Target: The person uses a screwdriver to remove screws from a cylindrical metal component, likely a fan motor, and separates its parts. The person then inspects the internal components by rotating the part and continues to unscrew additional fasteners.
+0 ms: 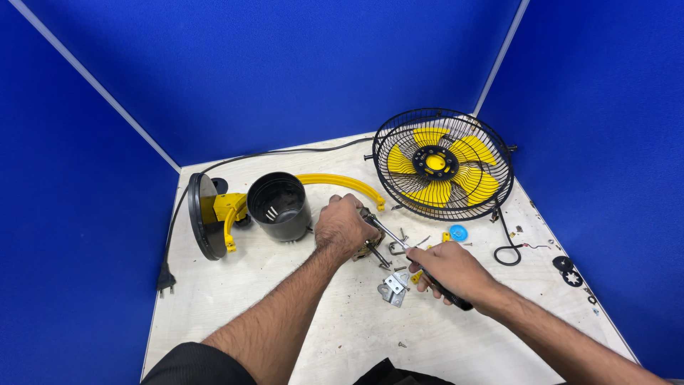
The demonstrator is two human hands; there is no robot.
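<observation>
Screwdriver (pixel 417 262) gripped in R hand (pixel 447 271); L hand (pixel 344 227) clasps motor part (pixel 372 249) mid-table

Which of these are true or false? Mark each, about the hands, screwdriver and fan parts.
1. The right hand grips a screwdriver. True.
2. The left hand rests on the fan cage. False: it holds a small motor part near the black housing.
3. The fan blades are yellow. True.
4. The metal bracket lies inside the housing. False: it lies on the table.
</observation>
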